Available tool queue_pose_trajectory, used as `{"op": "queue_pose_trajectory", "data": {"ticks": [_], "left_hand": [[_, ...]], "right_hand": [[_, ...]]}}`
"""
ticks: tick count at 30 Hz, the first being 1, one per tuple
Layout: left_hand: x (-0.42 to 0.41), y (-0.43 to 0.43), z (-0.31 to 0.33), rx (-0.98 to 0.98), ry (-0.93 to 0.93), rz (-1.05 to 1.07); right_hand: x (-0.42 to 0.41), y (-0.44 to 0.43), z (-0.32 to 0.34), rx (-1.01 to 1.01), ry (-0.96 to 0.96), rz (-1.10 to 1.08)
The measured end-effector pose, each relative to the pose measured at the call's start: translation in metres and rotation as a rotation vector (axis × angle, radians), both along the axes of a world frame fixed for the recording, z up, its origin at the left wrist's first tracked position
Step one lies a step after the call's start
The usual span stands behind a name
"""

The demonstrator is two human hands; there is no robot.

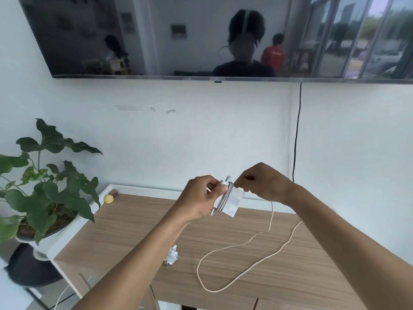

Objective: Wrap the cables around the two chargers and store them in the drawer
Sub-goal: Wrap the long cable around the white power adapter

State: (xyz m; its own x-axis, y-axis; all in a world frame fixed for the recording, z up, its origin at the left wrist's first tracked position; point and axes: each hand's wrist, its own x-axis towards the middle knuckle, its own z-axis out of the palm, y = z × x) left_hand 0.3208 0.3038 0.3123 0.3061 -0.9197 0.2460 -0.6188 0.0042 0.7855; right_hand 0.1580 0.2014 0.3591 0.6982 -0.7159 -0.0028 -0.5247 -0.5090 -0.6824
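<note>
Charger (pixel 231 201) half-wrapped, held in the air above the table (pixel 125 220): my left hand (pixel 199 198) grips it from 9 o'clock, thumb pressed across the turns already laid on its left part. The block stands nearly upright, its long axis running 12 to 6 with the prong end at 12. My right hand (pixel 263 182) sits just beside it at 2 o'clock, fingers curled and pinching the cable (pixel 272 217) right at the block's top corner. From that pinch the slack drops toward 6 o'clock onto the table, swings out in a long loop to 7 o'clock, then runs back toward 3 o'clock, where my right forearm hides the rest. As I judge it, the coming turn depends on this: the free cable leaves on the right side, so the right hand carries it round while the left only holds the block steady. The second charger (pixel 172 256), already bundled, lies on the table at 7 o'clock, well apart. I cannot make out the drawer.
</note>
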Motion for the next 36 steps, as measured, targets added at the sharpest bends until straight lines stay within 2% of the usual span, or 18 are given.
{"op": "queue_pose_trajectory", "data": {"ticks": [5, 8, 12, 16, 23, 26, 29, 32, 36], "left_hand": [[-0.002, -0.005, 0.002, -0.068, 0.01, 0.166], [-0.006, -0.009, 0.003, -0.086, 0.057, 0.227], [-0.009, -0.013, 0.005, -0.089, 0.123, 0.244], [-0.005, -0.021, 0.01, -0.077, 0.393, 0.229], [-0.01, -0.024, 0.016, -0.071, 0.46, 0.172], [-0.014, -0.024, 0.016, -0.065, 0.556, 0.133], [-0.02, -0.019, 0.021, -0.059, 0.677, 0.049], [-0.023, -0.014, 0.025, -0.058, 0.588, -0.044], [-0.015, -0.01, 0.031, -0.069, 0.502, -0.095]], "right_hand": [[0.009, 0.027, -0.01, -0.34, -0.134, -0.081], [0.013, 0.041, -0.02, -0.471, -0.262, -0.124], [0.014, 0.051, -0.034, -0.564, -0.374, -0.184], [0.009, 0.064, -0.059, -0.634, -0.392, -0.169], [0.0, 0.067, -0.087, -0.707, -0.513, -0.193], [-0.004, 0.069, -0.092, -0.643, -0.597, -0.206], [-0.002, 0.066, -0.096, -0.395, -0.704, -0.289], [0.0, 0.058, -0.095, -0.152, -0.758, -0.294], [-0.003, 0.049, -0.079, -0.176, -0.662, -0.201]]}}
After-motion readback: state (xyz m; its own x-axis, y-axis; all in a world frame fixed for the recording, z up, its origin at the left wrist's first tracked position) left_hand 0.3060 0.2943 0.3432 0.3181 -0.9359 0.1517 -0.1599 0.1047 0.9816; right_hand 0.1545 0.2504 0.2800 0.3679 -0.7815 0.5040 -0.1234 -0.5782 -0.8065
